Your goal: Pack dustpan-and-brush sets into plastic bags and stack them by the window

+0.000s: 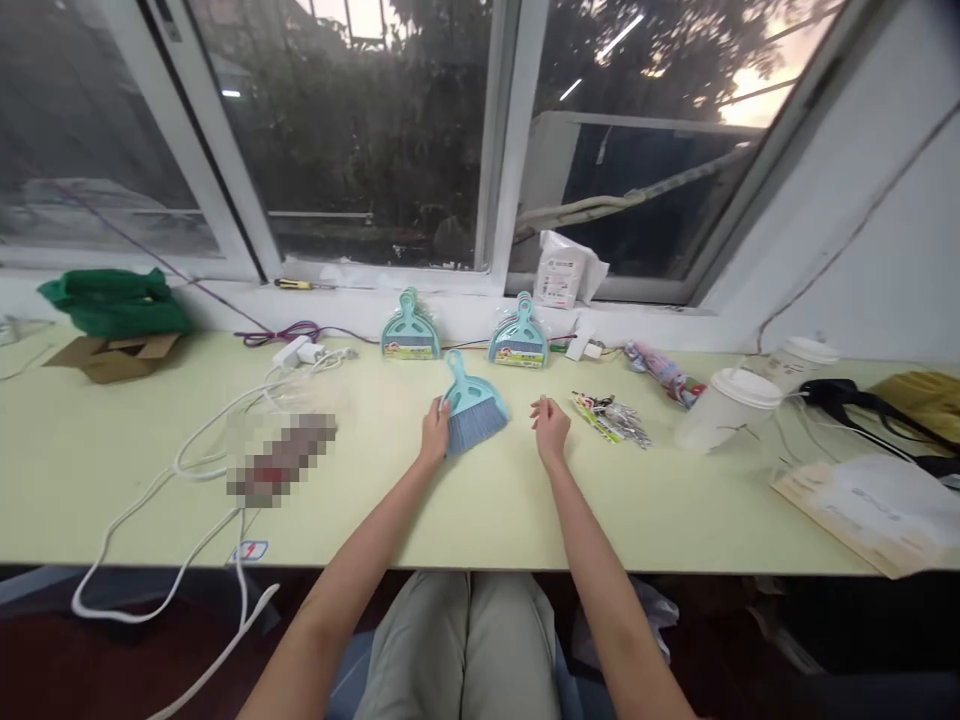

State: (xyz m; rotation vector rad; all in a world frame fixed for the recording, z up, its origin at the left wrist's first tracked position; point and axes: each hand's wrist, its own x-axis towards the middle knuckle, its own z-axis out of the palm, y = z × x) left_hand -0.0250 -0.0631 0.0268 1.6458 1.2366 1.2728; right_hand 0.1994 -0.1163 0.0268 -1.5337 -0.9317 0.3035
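My left hand (435,432) grips the left edge of a small light-blue dustpan with a hand brush (475,420) nested in it. The set stands tilted over the table, its handle up and the grey-blue bristles facing me. To the right of it, apart from it, is my right hand (553,428), its fingers loosely bent and somewhat apart, with nothing visible in them. Beside the right hand lies a pile of printed cards and silvery strips (611,418). Behind stand two stacks of similar dustpan sets, a left stack (409,328) and a right stack (519,335), in clear wrap with printed labels.
White cables (180,460) and a blurred-out object (281,462) lie on the left of the table (510,520). A green bag (112,303) rests on cardboard at the back left. White cups (731,408), a folded umbrella (664,372) and a tissue pack (874,505) are on the right.
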